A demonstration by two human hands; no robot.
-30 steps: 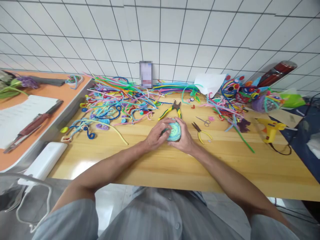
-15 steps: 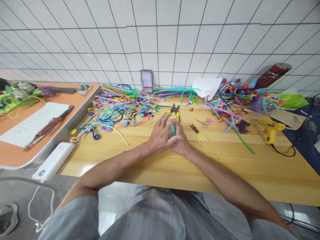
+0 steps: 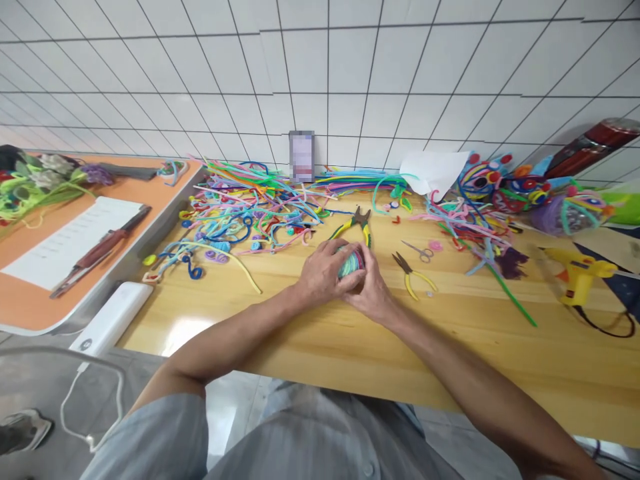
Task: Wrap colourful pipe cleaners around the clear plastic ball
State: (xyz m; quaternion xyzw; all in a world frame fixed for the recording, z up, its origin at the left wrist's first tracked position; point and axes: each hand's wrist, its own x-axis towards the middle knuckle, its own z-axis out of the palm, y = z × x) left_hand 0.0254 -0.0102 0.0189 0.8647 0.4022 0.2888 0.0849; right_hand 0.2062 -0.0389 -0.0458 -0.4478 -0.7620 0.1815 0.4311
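Note:
Between my two hands is a rounded, ball-like piece wrapped in bands of turquoise, green and pink-purple. My left hand curls over its left side, fingers bent and thumb along the near edge. From the right, my right hand cups the same piece; part of its fingers is hidden. Just beyond the hands lie large pliers with yellow-and-black handles. Smaller yellow-handled pliers rest to the right, near small scissors.
Colourful pipe cleaners are heaped at the back left, with more at the right. A yellow glue gun lies at the right. A phone leans on the tiled wall. A white power strip sits by the orange table.
The view has shifted, so the tabletop things appear farther right. More of the wrapped ball shows between my hands, with its pink-purple side now visible. Both hands still hold it.

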